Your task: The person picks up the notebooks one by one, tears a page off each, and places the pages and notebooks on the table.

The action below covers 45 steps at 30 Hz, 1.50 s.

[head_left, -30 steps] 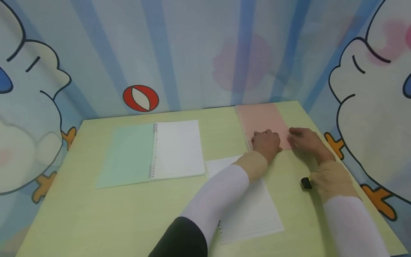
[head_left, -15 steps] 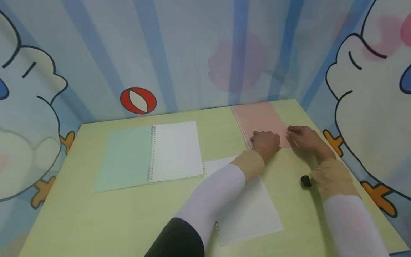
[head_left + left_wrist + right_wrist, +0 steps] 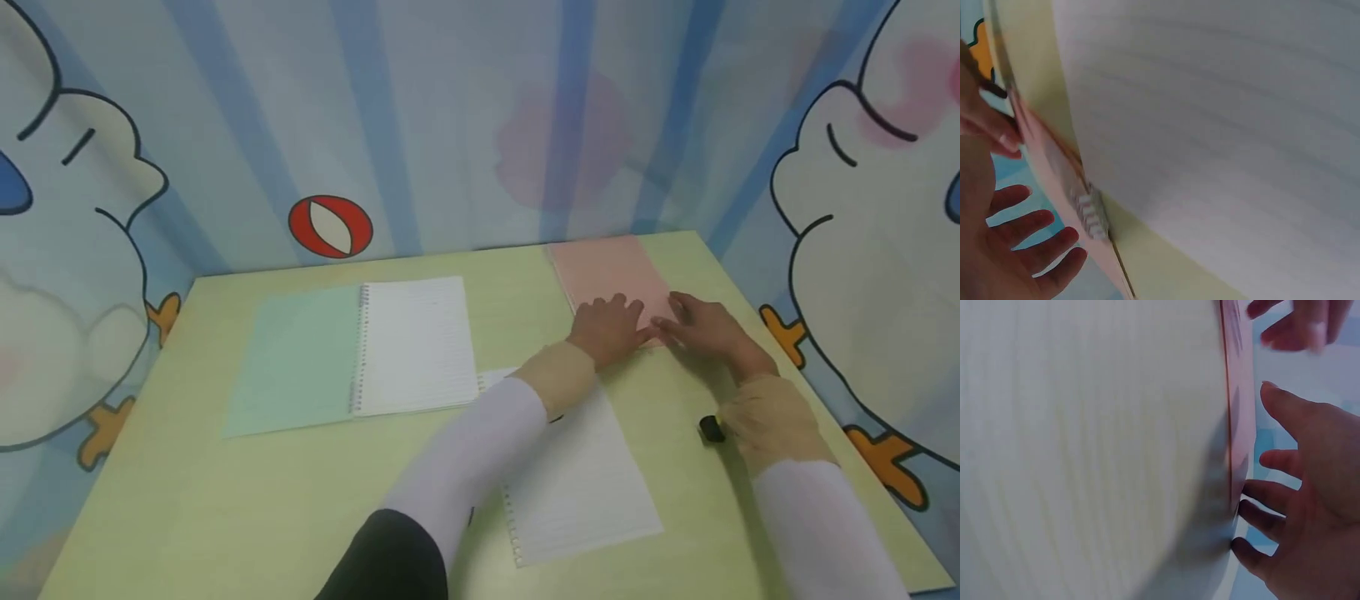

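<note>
In the head view, a pale yellow surface [image 3: 187,500] is seen, and the pink notebook [image 3: 607,267] is laid flat on it by the far edge, close to the far right corner. The near part of its cover is partly hidden by the left hand [image 3: 609,329]. The right hand [image 3: 708,329] is held at the notebook's near right corner, with the two thumbs close together. Nearer the far left corner, a notebook is spread open, with its green cover [image 3: 296,358] to the left and a lined page [image 3: 416,346] to the right. A loose lined sheet [image 3: 592,492] (small holes are shown down its left side) is partly covered by the left arm. A small black thing [image 3: 711,429] is seen just beside the right cuff.

In the left wrist view, the left hand's fingers [image 3: 1029,226] are spread and a little bent, with nothing pinched. White rings [image 3: 1090,215] are shown along the pink notebook's side; whether it is touched by that hand cannot be told.

In the right wrist view, the right hand's fingers [image 3: 1269,494] are spread too, and some tips are placed at the pink notebook's edge. Nothing is pinched there.
</note>
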{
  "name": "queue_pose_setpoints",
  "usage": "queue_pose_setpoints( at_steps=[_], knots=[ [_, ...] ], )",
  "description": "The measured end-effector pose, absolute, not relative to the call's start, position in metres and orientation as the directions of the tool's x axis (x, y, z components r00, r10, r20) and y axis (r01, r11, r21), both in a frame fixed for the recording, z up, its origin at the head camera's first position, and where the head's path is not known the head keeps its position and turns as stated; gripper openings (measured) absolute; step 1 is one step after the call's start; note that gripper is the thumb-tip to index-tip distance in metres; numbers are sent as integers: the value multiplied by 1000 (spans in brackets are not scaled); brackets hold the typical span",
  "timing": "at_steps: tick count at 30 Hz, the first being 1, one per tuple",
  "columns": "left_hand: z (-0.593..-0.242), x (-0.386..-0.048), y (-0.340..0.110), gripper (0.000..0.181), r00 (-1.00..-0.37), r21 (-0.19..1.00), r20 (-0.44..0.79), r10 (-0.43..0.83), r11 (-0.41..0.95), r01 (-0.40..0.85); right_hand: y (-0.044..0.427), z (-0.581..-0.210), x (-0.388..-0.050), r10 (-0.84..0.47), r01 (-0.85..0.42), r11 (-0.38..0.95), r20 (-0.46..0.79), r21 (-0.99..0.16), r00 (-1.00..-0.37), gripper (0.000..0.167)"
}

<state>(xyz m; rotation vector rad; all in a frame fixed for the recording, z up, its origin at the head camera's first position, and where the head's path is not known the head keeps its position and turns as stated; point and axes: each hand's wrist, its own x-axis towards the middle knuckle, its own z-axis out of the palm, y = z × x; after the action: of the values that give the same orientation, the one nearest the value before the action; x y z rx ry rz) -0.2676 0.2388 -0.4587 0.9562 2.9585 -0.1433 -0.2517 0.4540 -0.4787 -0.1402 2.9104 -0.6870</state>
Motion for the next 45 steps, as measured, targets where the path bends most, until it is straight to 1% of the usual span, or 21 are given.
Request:
queue_pose_setpoints(
  at_steps=[3,5,6,9,12,14,16,18,20,23,26,28,31,34,37,39,42,45],
  knots=[
    [-442,-281,195,66,-838,27,-8,546,837,546,447,-474,-255,-123,-21,887,-192,-461,-974,91],
    [-428,-294,157,70,-875,82,19,484,871,484,441,-468,-257,-128,-11,871,-205,-492,-970,92],
    [-422,-301,134,70,-896,113,34,443,889,444,437,-465,-258,-136,-21,863,-193,-504,-972,93],
    [-408,-315,57,69,-942,158,92,324,929,335,417,-455,-259,-175,-82,840,-126,-536,-976,89],
    [-407,-318,-22,67,-971,153,115,207,963,224,387,-447,-258,-211,-149,819,-48,-554,-976,85],
    [-411,-312,-68,67,-988,141,100,120,981,133,364,-443,-257,-226,-182,804,-9,-567,-974,83],
    [-415,-304,-109,69,-998,131,56,11,991,18,338,-439,-258,-244,-214,791,26,-573,-969,82],
    [-419,-293,-144,71,-994,127,-7,-106,986,-106,309,-438,-261,-276,-258,783,55,-566,-960,83],
    [-421,-282,-172,74,-977,105,-71,-202,972,-209,277,-439,-264,-326,-308,785,64,-538,-943,85],
    [-425,-267,-197,77,-950,93,-140,-281,951,-295,234,-447,-268,-419,-390,810,33,-438,-907,92],
    [-429,-259,-213,82,-934,100,-189,-304,940,-327,197,-456,-271,-486,-446,830,-42,-335,-873,99],
    [-435,-260,-220,88,-920,99,-230,-319,932,-348,177,-462,-272,-509,-471,838,-87,-275,-856,103],
    [-445,-268,-225,99,-893,60,-292,-342,926,-374,159,-468,-272,-524,-491,846,-157,-208,-837,105],
    [-452,-278,-225,105,-869,25,-317,-380,913,-408,152,-471,-271,-524,-503,852,-198,-148,-829,108],
    [-454,-283,-229,107,-856,33,-330,-399,901,-433,150,-469,-269,-523,-506,853,-215,-132,-825,110],
    [-455,-285,-236,113,-847,49,-349,-401,895,-444,149,-467,-268,-524,-506,851,-215,-138,-824,109],
    [-454,-281,-245,121,-844,132,-370,-390,877,-463,147,-464,-266,-522,-499,853,-220,-156,-824,108],
    [-440,-273,-254,122,-868,214,-386,-312,885,-414,148,-461,-263,-515,-490,857,-225,-162,-827,107]
  ],
)
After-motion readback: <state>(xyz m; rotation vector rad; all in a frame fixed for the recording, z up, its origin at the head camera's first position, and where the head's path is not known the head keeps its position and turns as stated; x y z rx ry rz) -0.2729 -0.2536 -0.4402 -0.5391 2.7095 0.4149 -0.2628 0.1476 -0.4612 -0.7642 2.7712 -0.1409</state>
